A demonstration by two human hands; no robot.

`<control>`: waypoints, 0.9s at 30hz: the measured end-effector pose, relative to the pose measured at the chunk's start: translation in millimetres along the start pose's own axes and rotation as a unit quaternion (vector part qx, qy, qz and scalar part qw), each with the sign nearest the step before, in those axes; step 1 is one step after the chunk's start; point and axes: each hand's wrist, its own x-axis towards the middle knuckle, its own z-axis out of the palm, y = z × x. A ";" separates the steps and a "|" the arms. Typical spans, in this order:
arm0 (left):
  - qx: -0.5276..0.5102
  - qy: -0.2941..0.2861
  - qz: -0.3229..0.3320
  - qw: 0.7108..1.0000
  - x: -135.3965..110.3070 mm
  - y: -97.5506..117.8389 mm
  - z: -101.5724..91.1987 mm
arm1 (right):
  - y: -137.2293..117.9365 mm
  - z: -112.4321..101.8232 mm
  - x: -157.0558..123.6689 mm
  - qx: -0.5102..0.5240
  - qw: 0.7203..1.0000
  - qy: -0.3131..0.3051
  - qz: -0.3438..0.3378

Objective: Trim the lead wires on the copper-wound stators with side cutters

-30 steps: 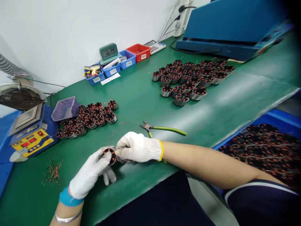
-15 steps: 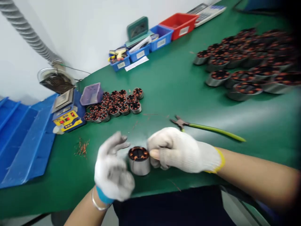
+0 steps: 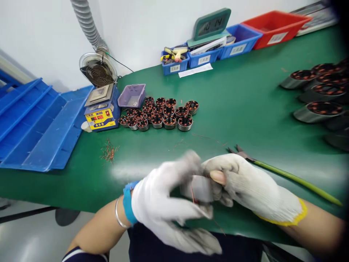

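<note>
Both of my hands wear white knit gloves and meet over the near edge of the green table (image 3: 240, 109). Between them is a small metal motor stator (image 3: 198, 188), its silver side facing me and a thin copper wire hanging from it. My left hand (image 3: 169, 203) is blurred by motion and wraps round the stator from the left. My right hand (image 3: 251, 185) pinches it from the right with thumb and fingers. Green-handled cutters (image 3: 286, 174) lie on the table just behind my right hand.
A cluster of copper-wound stators (image 3: 163, 114) sits mid-table beside a purple tray (image 3: 131, 95) and a solder pot (image 3: 102, 109) with a fan. Larger stators (image 3: 316, 94) lie at the right. Blue and red bins (image 3: 237, 40) and a clock line the wall. Wire scraps (image 3: 109, 152) lie at the left.
The view has swung left. The stator stood on the table between my hands; now both hands hold it tipped on its side, and my left hand has closed round it.
</note>
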 end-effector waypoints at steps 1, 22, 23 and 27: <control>-0.004 -0.003 0.030 1.000 -0.1 1.5 0.9 | -0.4 0.1 -0.7 -0.005 1.000 -0.005 0.000; 0.197 0.308 0.125 0.923 16.3 -50.4 21.8 | -3.0 -14.6 3.6 -0.513 0.797 0.211 -0.239; 0.191 0.304 0.114 0.926 16.7 -51.1 21.6 | -2.5 -14.4 3.6 -0.571 0.735 0.229 -0.286; 0.214 0.256 0.107 0.937 16.6 -53.7 20.8 | 3.9 -13.9 6.1 -0.704 0.585 0.188 -0.354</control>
